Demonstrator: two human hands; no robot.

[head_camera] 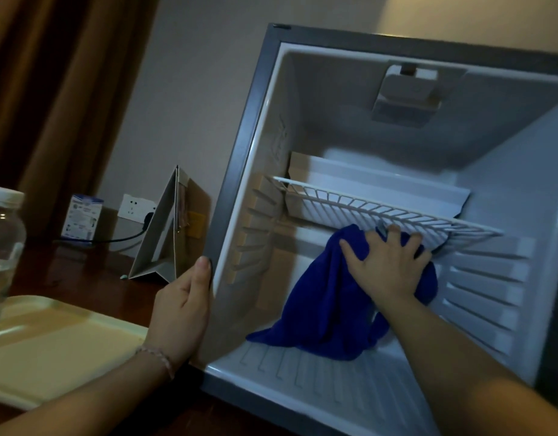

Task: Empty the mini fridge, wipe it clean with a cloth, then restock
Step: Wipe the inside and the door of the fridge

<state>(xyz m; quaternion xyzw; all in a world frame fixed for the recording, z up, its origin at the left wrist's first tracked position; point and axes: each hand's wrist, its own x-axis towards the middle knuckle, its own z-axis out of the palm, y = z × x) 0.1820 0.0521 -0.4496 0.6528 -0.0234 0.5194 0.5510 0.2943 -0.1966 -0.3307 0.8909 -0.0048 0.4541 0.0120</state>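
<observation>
A: Where is the wiping happening?

B: Inside the small grey mini fridge with the white plastic liner (240,171), which is standing open on the dark wooden table (82,272). The right hand (387,265) is pressing a deep blue cloth (321,303) against the back wall, fingers spread and fairly straight, just under the white wire shelf (384,209).

A: And the other hand?

B: The left hand (183,306) is gripping the fridge's front frame at about 9 o'clock, thumb lying up along the edge (probably bracing the box so it is not sliding under the pushing).

A: Is it emptied?

B: No food or drink is showing inside, so I am judging the emptying done and the restocking not begun. A clear glass jar with a white lid (2,247) is sitting at the frame's 9 o'clock by a pale yellow plastic tray (60,350).

A: Room to move?

B: The shelf's front edge is crowding the knuckles at 12 o'clock; the ribbed floor at 6 o'clock and the slotted wall at 3 o'clock are leaving open room.
</observation>
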